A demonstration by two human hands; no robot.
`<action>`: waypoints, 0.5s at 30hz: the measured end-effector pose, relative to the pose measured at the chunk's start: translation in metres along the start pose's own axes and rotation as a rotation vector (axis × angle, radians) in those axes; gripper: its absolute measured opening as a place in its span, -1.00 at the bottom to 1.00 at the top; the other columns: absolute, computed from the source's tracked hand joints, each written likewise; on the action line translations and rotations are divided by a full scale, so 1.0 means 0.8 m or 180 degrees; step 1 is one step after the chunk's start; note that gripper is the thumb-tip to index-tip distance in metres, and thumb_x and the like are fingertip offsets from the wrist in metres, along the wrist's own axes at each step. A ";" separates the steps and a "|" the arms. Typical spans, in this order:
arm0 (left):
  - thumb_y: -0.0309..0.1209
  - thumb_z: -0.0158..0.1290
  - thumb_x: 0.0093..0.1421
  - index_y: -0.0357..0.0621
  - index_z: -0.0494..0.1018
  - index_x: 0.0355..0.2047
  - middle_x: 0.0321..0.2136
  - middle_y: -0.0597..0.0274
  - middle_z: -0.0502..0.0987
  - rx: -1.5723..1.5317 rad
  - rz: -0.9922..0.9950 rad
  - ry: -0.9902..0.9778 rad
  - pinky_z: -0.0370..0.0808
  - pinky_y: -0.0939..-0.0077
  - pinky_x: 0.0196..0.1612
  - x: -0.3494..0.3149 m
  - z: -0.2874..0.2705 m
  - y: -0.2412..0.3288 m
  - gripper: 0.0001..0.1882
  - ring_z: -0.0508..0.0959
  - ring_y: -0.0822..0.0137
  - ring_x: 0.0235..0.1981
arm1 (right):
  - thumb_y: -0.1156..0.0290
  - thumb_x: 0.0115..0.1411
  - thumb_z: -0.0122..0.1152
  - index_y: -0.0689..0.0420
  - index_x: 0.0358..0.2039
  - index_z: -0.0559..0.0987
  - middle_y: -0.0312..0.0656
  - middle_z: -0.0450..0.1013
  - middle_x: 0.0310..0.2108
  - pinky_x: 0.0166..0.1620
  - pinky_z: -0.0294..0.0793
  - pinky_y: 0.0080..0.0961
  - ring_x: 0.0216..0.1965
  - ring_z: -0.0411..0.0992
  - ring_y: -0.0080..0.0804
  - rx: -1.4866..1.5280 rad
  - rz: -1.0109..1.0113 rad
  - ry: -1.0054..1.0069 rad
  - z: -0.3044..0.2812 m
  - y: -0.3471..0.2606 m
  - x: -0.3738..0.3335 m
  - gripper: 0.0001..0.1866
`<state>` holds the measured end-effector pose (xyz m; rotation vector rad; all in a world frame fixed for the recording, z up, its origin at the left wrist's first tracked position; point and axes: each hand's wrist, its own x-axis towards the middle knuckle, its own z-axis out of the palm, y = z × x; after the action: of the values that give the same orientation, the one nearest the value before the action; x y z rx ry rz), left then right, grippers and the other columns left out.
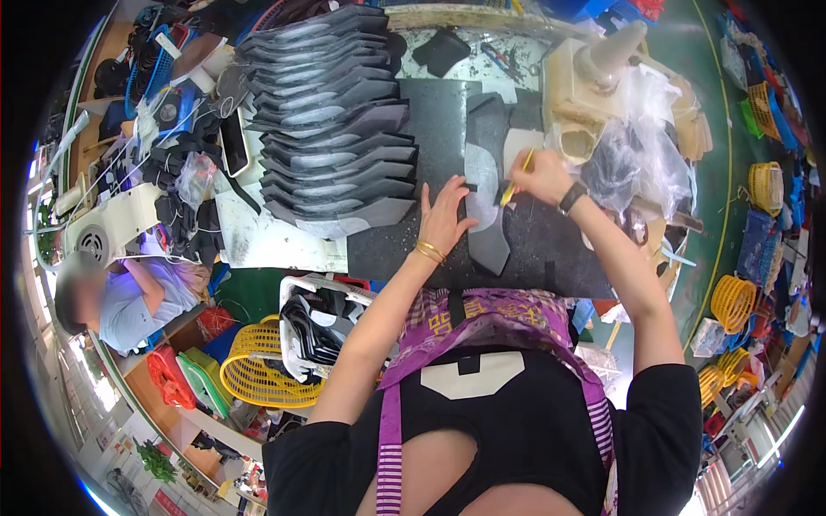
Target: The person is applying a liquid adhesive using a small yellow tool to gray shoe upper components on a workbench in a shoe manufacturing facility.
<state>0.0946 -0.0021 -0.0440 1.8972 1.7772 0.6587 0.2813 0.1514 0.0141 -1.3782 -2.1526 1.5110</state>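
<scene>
A dark grey cut piece (490,245) with a pale, whitish middle lies lengthwise on the black work mat (387,258). My left hand (444,218) is open, its fingers spread and lying at the left edge of the piece. In my right hand (542,178) is a thin yellow brush (508,194), gripped between the closed fingers. Its lower end points down at the right edge of the piece; whether it touches cannot be made out. To the left, many similar dark pieces (335,163) overlap in a long row, each with a pale patch.
Right of the mat stand a beige container (572,86) with a grey cone (613,56) and crumpled clear plastic (637,138). A phone (233,144) lies at the left. A white basket (297,335) and a yellow basket (258,365) stand below. Another person (146,301) sits at left.
</scene>
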 end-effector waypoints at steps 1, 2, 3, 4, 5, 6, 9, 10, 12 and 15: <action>-0.25 0.22 -0.16 -0.02 0.17 -0.05 0.09 0.25 0.22 0.0026 0.0069 0.0065 -0.13 -0.12 0.18 0.000 -0.001 0.000 -0.35 0.17 0.26 0.17 | 0.34 -0.08 0.11 0.23 -0.56 0.53 -0.09 0.48 -0.63 -0.41 0.43 -0.53 -0.54 0.48 -0.40 0.0050 0.0163 0.0324 -0.006 0.001 0.003 -0.80; -0.26 0.22 -0.16 -0.02 0.17 -0.06 0.09 0.25 0.22 0.0052 0.0138 0.0129 -0.13 -0.12 0.18 0.000 -0.002 0.000 -0.35 0.17 0.26 0.17 | 0.35 -0.06 0.10 0.23 -0.54 0.53 -0.10 0.49 -0.61 -0.42 0.43 -0.54 -0.54 0.47 -0.43 0.0421 -0.0196 0.0697 -0.006 0.011 0.006 -0.81; -0.26 0.22 -0.16 -0.02 0.17 -0.06 0.09 0.25 0.22 0.0055 0.0130 0.0110 -0.13 -0.12 0.18 -0.001 -0.001 0.000 -0.35 0.17 0.26 0.17 | 0.36 -0.05 0.09 0.24 -0.52 0.53 -0.12 0.49 -0.60 -0.43 0.43 -0.54 -0.55 0.47 -0.45 0.0786 -0.0568 0.1063 -0.003 0.020 0.005 -0.81; -0.26 0.22 -0.15 -0.02 0.18 -0.04 0.10 0.24 0.21 0.0029 0.0125 0.0080 -0.14 -0.12 0.18 0.002 -0.002 -0.001 -0.35 0.17 0.24 0.18 | 0.39 -0.02 0.08 0.27 -0.50 0.52 -0.16 0.49 -0.58 -0.43 0.42 -0.57 -0.56 0.45 -0.49 0.0436 -0.0261 0.0779 0.000 0.021 -0.007 -0.81; -0.26 0.22 -0.13 -0.02 0.18 -0.03 0.11 0.22 0.20 0.0004 0.0121 0.0049 -0.15 -0.11 0.18 0.001 -0.002 -0.001 -0.34 0.16 0.21 0.18 | 0.41 -0.03 0.10 0.29 -0.51 0.50 -0.17 0.47 -0.60 -0.43 0.42 -0.59 -0.54 0.45 -0.51 0.0915 0.0176 0.0390 0.020 0.041 -0.021 -0.82; -0.26 0.22 -0.14 -0.02 0.17 -0.02 0.12 0.23 0.20 0.0001 0.0161 0.0094 -0.15 -0.11 0.18 0.000 0.001 -0.004 -0.33 0.16 0.22 0.18 | 0.42 -0.04 0.12 0.28 -0.52 0.50 -0.17 0.47 -0.60 -0.42 0.42 -0.59 -0.52 0.45 -0.53 0.1014 0.0167 0.0137 0.031 0.046 -0.036 -0.83; -0.25 0.21 -0.13 -0.01 0.17 -0.01 0.12 0.23 0.19 0.0055 0.0183 0.0118 -0.15 -0.11 0.18 0.003 0.000 -0.005 -0.33 0.15 0.22 0.18 | 0.45 -0.08 0.14 0.25 -0.53 0.48 -0.13 0.47 -0.55 -0.41 0.43 -0.53 -0.50 0.47 -0.42 0.0843 -0.0269 0.0038 0.049 0.049 -0.078 -0.87; -0.25 0.21 -0.13 -0.01 0.17 -0.01 0.12 0.23 0.19 0.0066 0.0178 0.0107 -0.15 -0.11 0.18 0.002 0.000 -0.004 -0.33 0.15 0.22 0.18 | 0.46 -0.10 0.14 0.24 -0.51 0.46 -0.11 0.46 -0.53 -0.39 0.44 -0.50 -0.48 0.47 -0.33 0.0405 -0.0718 0.0097 0.048 0.044 -0.090 -0.87; -0.23 0.19 -0.10 0.01 0.14 0.01 0.14 0.24 0.16 0.0147 0.0138 0.0029 -0.18 -0.11 0.19 0.004 0.000 -0.001 -0.32 0.13 0.23 0.20 | 0.48 -0.13 0.13 0.21 -0.47 0.43 -0.08 0.42 -0.49 -0.37 0.44 -0.39 -0.44 0.44 -0.10 -0.0148 -0.1285 -0.0008 0.048 0.048 -0.113 -0.84; -0.24 0.12 -0.01 -0.05 0.21 -0.02 0.07 0.16 0.26 0.0279 0.0194 0.0105 -0.02 -0.01 0.18 0.003 -0.001 0.003 -0.45 0.22 0.16 0.14 | 0.48 -0.14 0.12 0.19 -0.47 0.44 -0.09 0.42 -0.51 -0.40 0.44 -0.37 -0.47 0.45 -0.15 -0.0387 -0.1454 -0.0156 0.050 0.052 -0.137 -0.84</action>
<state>0.0960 0.0000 -0.0420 2.0167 1.8020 0.6467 0.3432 0.0448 -0.0006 -0.7999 -2.4069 1.2648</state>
